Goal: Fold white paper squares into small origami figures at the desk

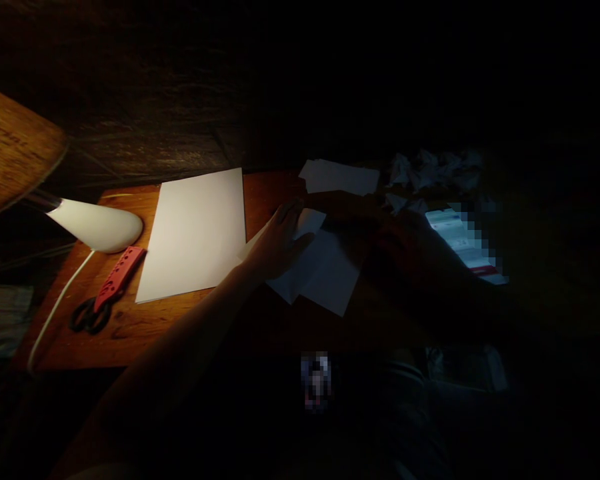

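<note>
My left hand lies flat with its fingers stretched out on a partly folded white paper in the middle of the wooden table. My right hand is a dark shape in deep shadow just right of that paper, near its upper edge. Its fingers cannot be made out. A full white sheet lies flat to the left of my left hand.
A white lamp with a white cord lights the table's left end. Scissors in a red sheath lie beside it. Another white sheet, crumpled paper scraps and a printed leaflet sit at the back right. A wooden chair back stands far left.
</note>
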Tool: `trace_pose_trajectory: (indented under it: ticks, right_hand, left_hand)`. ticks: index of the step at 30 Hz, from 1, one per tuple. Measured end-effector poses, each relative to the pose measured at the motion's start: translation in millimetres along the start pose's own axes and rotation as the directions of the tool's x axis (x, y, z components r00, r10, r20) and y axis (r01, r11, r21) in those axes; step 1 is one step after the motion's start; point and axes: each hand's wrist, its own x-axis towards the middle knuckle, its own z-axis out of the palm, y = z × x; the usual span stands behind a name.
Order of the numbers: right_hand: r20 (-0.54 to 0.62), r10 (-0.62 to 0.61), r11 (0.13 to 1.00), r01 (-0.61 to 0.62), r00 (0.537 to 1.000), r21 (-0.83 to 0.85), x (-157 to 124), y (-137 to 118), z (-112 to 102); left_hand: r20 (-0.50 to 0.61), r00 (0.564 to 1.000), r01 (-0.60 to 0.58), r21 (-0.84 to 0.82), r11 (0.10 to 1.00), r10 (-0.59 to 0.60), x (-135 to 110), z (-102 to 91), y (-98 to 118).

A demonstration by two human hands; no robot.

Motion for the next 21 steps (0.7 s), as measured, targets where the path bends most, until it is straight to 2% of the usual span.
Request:
trace_pose_trajectory:
  ticks: [5, 11, 16, 21]
  right_hand:
    - [0.062, -0.012, 0.998, 0.015, 0.998, -0.057, 7.9, -15.3, -2.0]
    - [0.128, -0.018, 0.998, 0.025, 0.992, -0.059, 36.5, -38.1, 4.2]
    - [0.136, -0.061, 0.998, 0.056, 0.989, 0.038, 56.7, -39.1, 20.3]
    - [0.110, -0.099, 0.995, 0.096, 0.989, 0.032, 67.9, -32.5, 32.0]
  left_hand:
    - [0.028, 1.000, -0.012, 0.001, 1.000, 0.012, -0.7, -5.3, -0.8]
    - [0.090, 0.992, -0.098, 0.082, 0.992, 0.091, -3.5, -5.4, -0.3]
    - [0.144, 0.980, -0.164, 0.199, 0.966, 0.137, -4.3, 0.5, 4.1]
    - [0.187, 0.969, -0.206, 0.241, 0.948, 0.163, -5.1, 4.5, 5.2]
